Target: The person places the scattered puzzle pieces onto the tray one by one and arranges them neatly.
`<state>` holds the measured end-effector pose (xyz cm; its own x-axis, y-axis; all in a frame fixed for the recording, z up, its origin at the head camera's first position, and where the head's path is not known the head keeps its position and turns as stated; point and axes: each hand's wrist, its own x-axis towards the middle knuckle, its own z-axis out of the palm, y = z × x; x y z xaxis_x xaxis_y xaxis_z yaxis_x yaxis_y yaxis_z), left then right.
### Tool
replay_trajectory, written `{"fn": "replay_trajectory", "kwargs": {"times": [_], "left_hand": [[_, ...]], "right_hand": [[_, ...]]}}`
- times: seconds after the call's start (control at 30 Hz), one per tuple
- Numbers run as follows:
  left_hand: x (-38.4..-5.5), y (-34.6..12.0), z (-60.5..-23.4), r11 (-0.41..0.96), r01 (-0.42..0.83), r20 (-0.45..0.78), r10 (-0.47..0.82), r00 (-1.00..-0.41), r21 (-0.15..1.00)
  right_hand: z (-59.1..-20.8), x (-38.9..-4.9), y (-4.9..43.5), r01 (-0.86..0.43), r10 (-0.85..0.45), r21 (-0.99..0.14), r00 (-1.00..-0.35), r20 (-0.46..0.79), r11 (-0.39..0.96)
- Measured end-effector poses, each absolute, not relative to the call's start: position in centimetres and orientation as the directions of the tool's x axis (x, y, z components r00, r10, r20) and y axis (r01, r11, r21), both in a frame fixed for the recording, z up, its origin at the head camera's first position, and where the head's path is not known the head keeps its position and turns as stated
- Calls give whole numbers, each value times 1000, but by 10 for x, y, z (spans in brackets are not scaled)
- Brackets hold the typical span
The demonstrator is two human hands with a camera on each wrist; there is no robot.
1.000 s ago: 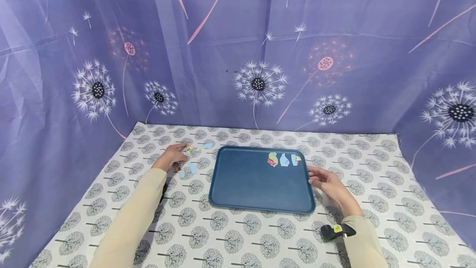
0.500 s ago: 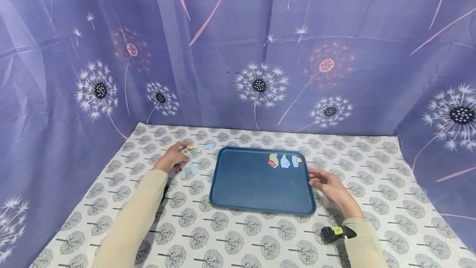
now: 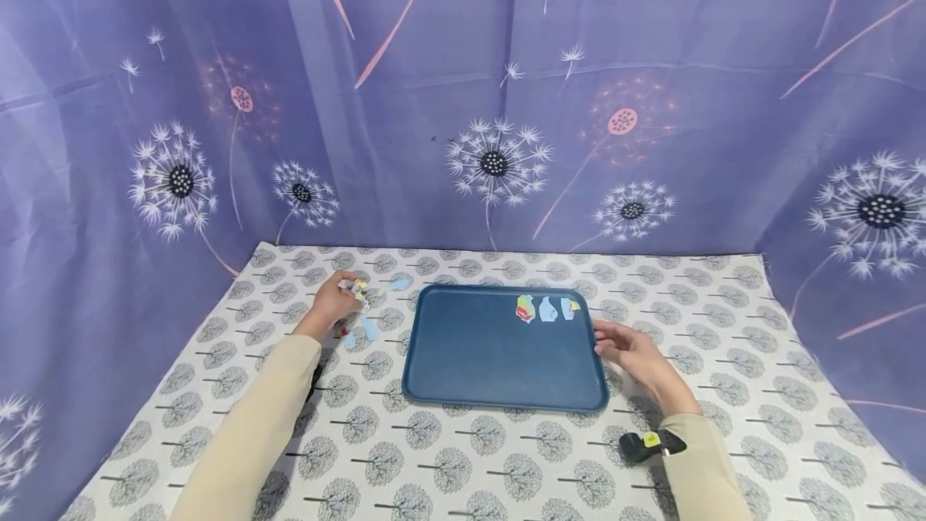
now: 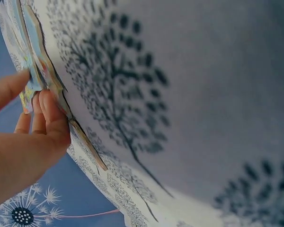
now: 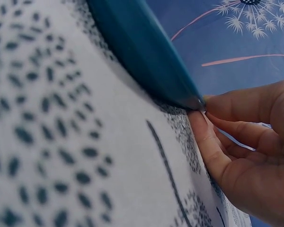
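Observation:
In the head view my left hand (image 3: 331, 304) is at the left, over a loose cluster of flat puzzle pieces. The left wrist view shows its thumb and fingertips pinching a thin light-blue and yellow puzzle piece (image 4: 34, 79), with another piece (image 4: 52, 71) close beside it. My right hand (image 3: 637, 356) grips the right rim of a dark blue tray (image 3: 499, 364), thumb and fingers at the edge, as the right wrist view also shows. Three pieces lie in a row near the tray's far right corner: a red-green one (image 3: 524, 309), a light-blue one (image 3: 548, 310) and a blue-yellow one (image 3: 568, 309).
Loose light-blue pieces lie on the tree-print cloth (image 3: 448, 465) left of the tray, one farther back (image 3: 399, 284) and one nearer (image 3: 370, 329). A small reddish piece (image 3: 343, 333) is by the left wrist. A purple dandelion curtain (image 3: 405, 183) stands behind the table.
The head view has shifted slightly. My left hand's fingers have drawn in a little around a piece in the cluster. My right hand stays on the tray's rim, and the three pieces keep their places.

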<state>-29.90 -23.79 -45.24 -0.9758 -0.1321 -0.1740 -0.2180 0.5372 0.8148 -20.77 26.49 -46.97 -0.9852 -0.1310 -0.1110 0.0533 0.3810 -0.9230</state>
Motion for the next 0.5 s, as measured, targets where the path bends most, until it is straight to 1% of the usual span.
{"fn": "replay_trajectory", "kwargs": {"times": [0.1,0.23,0.33,0.5], "left_hand": [[-300,-237,-452,520,-228,-163,-169,-972,823],[-303,-235,-449,420,-241,-175,-190,-966,875],[-303,-231,-445,347,-240,-187,-178,-966,907],[-299,-221,-439,268,-252,-224,-129,-966,930]], "right_hand": [[-470,-208,265,55,-139,-932,-984,-112,359],[-469,-207,265,64,-141,-939,-983,-117,338],[-467,-206,264,75,-131,-940,-983,-125,332],[-466,-205,263,87,-125,-934,-982,-138,347]]}}
